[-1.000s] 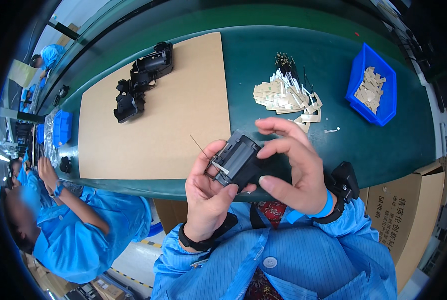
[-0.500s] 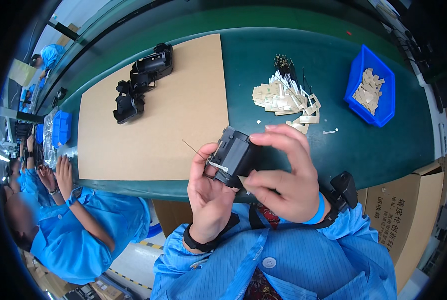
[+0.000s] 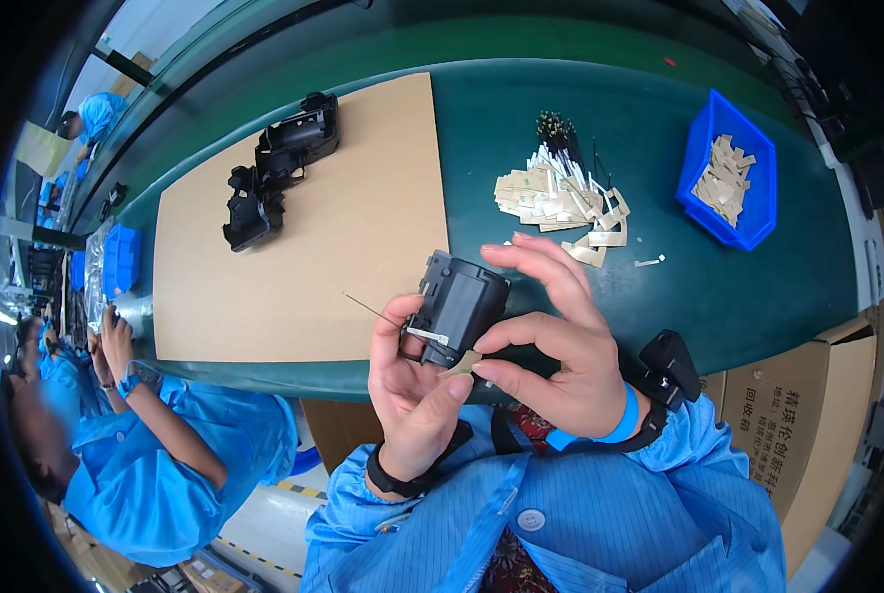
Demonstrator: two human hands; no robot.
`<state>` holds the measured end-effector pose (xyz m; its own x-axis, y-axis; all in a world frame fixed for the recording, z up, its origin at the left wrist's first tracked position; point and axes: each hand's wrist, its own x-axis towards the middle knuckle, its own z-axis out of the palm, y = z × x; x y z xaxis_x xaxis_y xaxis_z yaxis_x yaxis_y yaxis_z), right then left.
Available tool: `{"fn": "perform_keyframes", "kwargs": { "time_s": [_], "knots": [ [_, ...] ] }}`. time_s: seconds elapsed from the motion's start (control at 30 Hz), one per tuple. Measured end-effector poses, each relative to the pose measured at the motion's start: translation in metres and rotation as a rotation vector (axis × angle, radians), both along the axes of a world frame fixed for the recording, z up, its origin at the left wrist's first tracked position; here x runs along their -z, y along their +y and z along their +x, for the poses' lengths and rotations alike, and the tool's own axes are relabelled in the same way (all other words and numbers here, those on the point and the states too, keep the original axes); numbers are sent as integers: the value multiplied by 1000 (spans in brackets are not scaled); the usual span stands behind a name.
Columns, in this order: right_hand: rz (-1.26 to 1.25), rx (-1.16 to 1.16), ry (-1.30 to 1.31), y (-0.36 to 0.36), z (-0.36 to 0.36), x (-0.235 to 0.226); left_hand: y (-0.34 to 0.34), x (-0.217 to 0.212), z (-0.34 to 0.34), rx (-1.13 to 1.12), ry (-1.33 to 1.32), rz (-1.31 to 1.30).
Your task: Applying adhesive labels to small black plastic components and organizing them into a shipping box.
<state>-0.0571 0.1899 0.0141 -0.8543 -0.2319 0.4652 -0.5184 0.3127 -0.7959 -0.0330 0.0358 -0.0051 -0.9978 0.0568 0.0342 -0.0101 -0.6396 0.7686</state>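
My left hand (image 3: 410, 390) grips a black plastic housing (image 3: 459, 304) from below, just over the near edge of the green table (image 3: 758, 287). A thin wire (image 3: 373, 308) sticks out to the left of the housing. My right hand (image 3: 550, 341) curls over the housing's right side, its thumb and forefinger pinching a small tan label (image 3: 462, 364) against the housing's lower edge. Both wrists wear bands.
A brown cardboard sheet (image 3: 343, 227) lies on the table with two more black housings (image 3: 276, 168) at its far left. A pile of tan labels and thin wires (image 3: 560, 193) lies beyond my hands. A blue bin (image 3: 728, 168) holds more labels. A co-worker in blue (image 3: 145, 435) sits at my left.
The housing has been turned and tilted between my hands. My right hand's fingers dropped from its top to its lower edge, now pinching the tan label there.
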Motion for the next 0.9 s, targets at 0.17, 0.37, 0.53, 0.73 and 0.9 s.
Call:
{"fn": "perform_keyframes", "kwargs": {
  "time_s": [0.17, 0.37, 0.53, 0.73, 0.9],
  "knots": [
    [-60, -122, -128, 3, -5, -1, -1, 1, 0, 11, 37, -38],
    [-90, -51, -86, -1, -3, -2, -2, 2, 1, 13, 39, -32],
    [-37, -82, -85, 1, -3, 0, -2, 5, 1, -2, 69, -41],
    [-1, -41, -38, 13, -5, -7, 3, 7, -3, 41, 132, -32],
    [40, 337, 110, 77, -22, -31, 3, -1, 1, -37, 20, -20]
  ]
}}
